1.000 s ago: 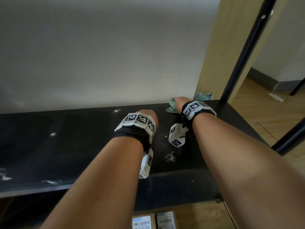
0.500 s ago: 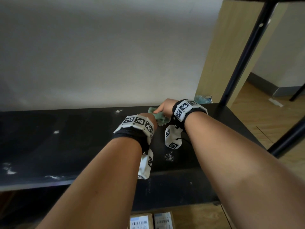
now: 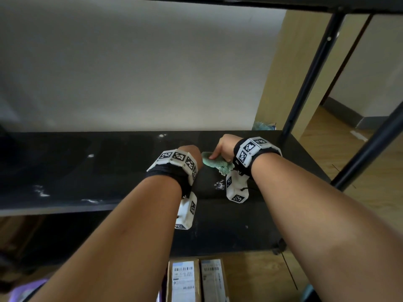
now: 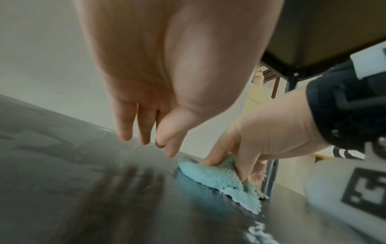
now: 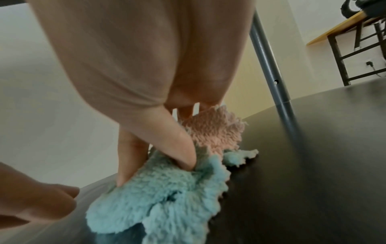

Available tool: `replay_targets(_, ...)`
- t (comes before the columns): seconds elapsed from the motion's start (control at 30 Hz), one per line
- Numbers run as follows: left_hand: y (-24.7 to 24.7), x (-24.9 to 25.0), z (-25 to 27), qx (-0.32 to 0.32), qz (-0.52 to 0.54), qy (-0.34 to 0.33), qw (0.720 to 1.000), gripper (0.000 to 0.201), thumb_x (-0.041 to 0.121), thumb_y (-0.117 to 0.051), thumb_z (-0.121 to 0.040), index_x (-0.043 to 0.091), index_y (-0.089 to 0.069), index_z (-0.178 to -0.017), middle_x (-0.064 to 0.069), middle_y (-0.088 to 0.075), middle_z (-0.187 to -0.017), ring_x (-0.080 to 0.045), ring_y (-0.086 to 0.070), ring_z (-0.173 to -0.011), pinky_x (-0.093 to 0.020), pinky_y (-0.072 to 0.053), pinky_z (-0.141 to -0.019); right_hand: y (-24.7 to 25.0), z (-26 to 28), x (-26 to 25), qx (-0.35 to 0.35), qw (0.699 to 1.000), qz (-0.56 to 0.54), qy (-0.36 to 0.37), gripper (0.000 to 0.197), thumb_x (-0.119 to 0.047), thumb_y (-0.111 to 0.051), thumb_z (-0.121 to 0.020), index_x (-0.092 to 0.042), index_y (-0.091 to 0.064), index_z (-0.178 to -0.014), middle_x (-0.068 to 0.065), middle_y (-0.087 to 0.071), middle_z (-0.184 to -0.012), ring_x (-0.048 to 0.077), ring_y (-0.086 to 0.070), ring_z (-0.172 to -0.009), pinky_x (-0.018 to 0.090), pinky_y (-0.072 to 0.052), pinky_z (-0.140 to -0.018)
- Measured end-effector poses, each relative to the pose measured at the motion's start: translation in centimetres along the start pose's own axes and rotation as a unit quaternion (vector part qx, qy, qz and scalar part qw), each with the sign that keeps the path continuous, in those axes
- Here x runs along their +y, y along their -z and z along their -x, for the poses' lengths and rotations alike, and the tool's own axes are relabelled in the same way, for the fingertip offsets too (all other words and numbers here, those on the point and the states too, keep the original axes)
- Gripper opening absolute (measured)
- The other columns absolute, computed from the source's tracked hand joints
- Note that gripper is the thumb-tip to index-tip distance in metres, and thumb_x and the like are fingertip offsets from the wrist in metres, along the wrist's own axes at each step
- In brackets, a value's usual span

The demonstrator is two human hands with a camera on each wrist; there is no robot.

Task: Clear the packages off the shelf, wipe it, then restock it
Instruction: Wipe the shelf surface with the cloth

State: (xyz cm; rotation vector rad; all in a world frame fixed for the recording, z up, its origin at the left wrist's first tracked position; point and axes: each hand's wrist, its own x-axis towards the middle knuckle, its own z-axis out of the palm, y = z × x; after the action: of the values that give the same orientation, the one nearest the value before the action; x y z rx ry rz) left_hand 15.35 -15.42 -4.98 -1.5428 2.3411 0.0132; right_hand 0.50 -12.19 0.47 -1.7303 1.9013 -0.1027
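Note:
The black shelf holds no packages and shows white smudges. My right hand pinches a fluffy teal cloth between thumb and fingers and presses it onto the shelf right of the middle. The right wrist view shows the thumb dug into the bunched cloth, which has a pink part at its far side. My left hand is just left of the cloth; its straight fingers hover a little above the shelf and hold nothing. Two labelled cardboard packages lie on the floor below.
A black post stands at the shelf's back right corner, another post at the front right. An upper shelf runs overhead. A crumpled bluish thing lies behind the back right edge. A white wall closes the back.
My right hand has slid the cloth leftward from the back right corner toward my left hand. My left hand has stayed about where it was.

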Motion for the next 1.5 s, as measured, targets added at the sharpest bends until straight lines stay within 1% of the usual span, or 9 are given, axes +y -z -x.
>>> replay_targets(0.13, -0.6, 0.2, 0.7, 0.002, 0.006, -0.003, 1.000, 0.021, 0.016, -0.056, -0.082, 0.016, -0.068, -0.099, -0.002, -0.069, -0.104, -0.026, -0.067, -0.099, -0.039, -0.056, -0.085, -0.8, 3.1, 0.2, -0.009, 0.999, 0.034, 0.017, 0.019, -0.014, -0.066, -0.087, -0.009, -0.077, -0.101, 0.003, -0.074, -0.095, 0.006, -0.048, -0.054, 0.020, -0.037, -0.053)
replay_targets(0.23, -1.9, -0.3, 0.6, 0.018, 0.027, 0.013, 0.999, 0.029, 0.017, -0.058, -0.079, 0.022, -0.067, -0.106, 0.002, -0.067, -0.110, -0.025, -0.066, -0.102, -0.040, -0.056, -0.085, -1.0, 5.4, 1.1, 0.037, 0.999, 0.006, 0.038, 0.023, -0.012, -0.064, -0.088, -0.016, -0.077, -0.107, 0.002, -0.072, -0.110, 0.014, -0.062, -0.079, 0.023, -0.046, -0.070)
replay_targets(0.33, -3.2, -1.3, -0.2, -0.005, 0.060, 0.051, 0.997, 0.031, 0.024, -0.059, -0.069, 0.034, -0.068, -0.097, 0.008, -0.069, -0.105, -0.021, -0.067, -0.096, -0.033, -0.055, -0.080, -0.9, 5.8, 2.4, 0.111, 0.993, -0.016, -0.042, 0.028, -0.024, -0.059, -0.092, -0.017, -0.072, -0.116, 0.006, -0.066, -0.123, 0.025, -0.062, -0.110, 0.031, -0.048, -0.096)
replay_targets(0.43, -4.5, -1.8, -1.3, -0.027, 0.097, 0.056, 0.993, 0.024, 0.021, -0.059, -0.067, 0.037, -0.069, -0.082, 0.013, -0.067, -0.084, -0.016, -0.065, -0.082, -0.025, -0.049, -0.071, -1.4, 5.8, 3.3, 0.091, 0.988, 0.022, -0.124, 0.042, -0.036, -0.053, -0.095, -0.015, -0.060, -0.131, 0.009, -0.058, -0.134, 0.028, -0.055, -0.122, 0.036, -0.044, -0.103)
replay_targets(0.63, -5.9, -1.6, -1.6, -0.041, 0.115, 0.079, 0.989, 0.037, 0.021, -0.055, -0.067, 0.035, -0.066, -0.099, 0.005, -0.065, -0.117, -0.021, -0.066, -0.098, -0.033, -0.053, -0.077, -3.1, 5.9, 3.0, 0.058, 0.997, -0.034, -0.046, 0.036, -0.033, -0.061, -0.091, -0.013, -0.067, -0.121, 0.005, -0.068, -0.118, 0.021, -0.063, -0.107, 0.026, -0.044, -0.082)
replay_targets(0.87, -4.3, 0.0, 2.6, -0.026, 0.080, 0.071, 0.994, 0.043, 0.020, -0.057, -0.071, 0.024, -0.062, -0.114, -0.001, -0.061, -0.125, -0.026, -0.064, -0.108, -0.037, -0.053, -0.084, -4.1, 7.0, 1.2, 0.051, 0.998, -0.034, 0.023, 0.025, -0.019, -0.063, -0.089, -0.011, -0.074, -0.110, 0.006, -0.070, -0.115, 0.023, -0.064, -0.107, 0.030, -0.048, -0.095)
replay_targets(1.03, -5.7, -1.9, 2.3, 0.007, 0.102, 0.075, 0.992, 0.047, 0.024, -0.052, -0.068, 0.027, -0.060, -0.114, -0.003, -0.054, -0.134, -0.030, -0.060, -0.112, -0.044, -0.053, -0.089, -3.3, 9.3, 1.7, 0.140, 0.988, -0.005, -0.073, 0.035, -0.028, -0.058, -0.091, -0.011, -0.068, -0.119, 0.009, -0.066, -0.120, 0.028, -0.063, -0.109, 0.039, -0.050, -0.097)
replay_targets(1.23, -2.8, 0.3, 8.8, 0.072, 0.122, 0.099, 0.985, 0.036, 0.012, -0.043, -0.096, 0.008, -0.058, -0.128, -0.014, -0.057, -0.132, -0.030, -0.056, -0.121, -0.036, -0.046, -0.097, -4.3, 11.4, 0.7, 0.151, 0.975, 0.093, -0.136, 0.048, -0.029, -0.059, -0.093, -0.003, -0.048, -0.132, 0.013, -0.047, -0.134, 0.030, -0.043, -0.128, 0.040, -0.042, -0.104)
replay_targets(1.5, -5.4, -2.4, 7.5, -0.040, 0.140, 0.118, 0.982, 0.028, 0.024, -0.060, -0.068, 0.029, -0.068, -0.094, 0.002, -0.066, -0.114, -0.023, -0.066, -0.093, -0.034, -0.054, -0.079, -6.9, 11.7, -1.8, 0.102, 0.979, 0.167, -0.052, 0.041, -0.022, -0.055, -0.092, -0.018, -0.056, -0.132, 0.007, -0.042, -0.133, 0.033, -0.037, -0.126, 0.036, -0.041, -0.087)
